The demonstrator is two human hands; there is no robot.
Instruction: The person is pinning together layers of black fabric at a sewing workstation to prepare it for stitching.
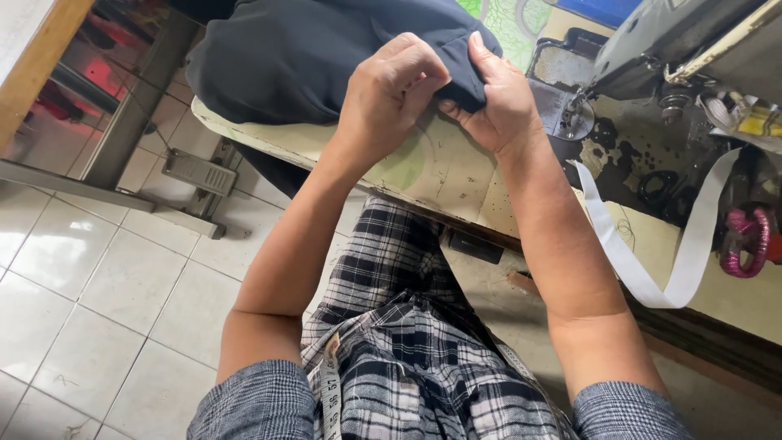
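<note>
Now | left hand (pixel 389 94), right hand (pixel 497 98) | both pinching dark cloth (pixel 293 57) edge between them

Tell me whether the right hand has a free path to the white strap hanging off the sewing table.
Probably yes. The right hand is pinching the dark fabric together with the left hand, so it must let go first; nothing lies between it and the white strap on the table.
</note>
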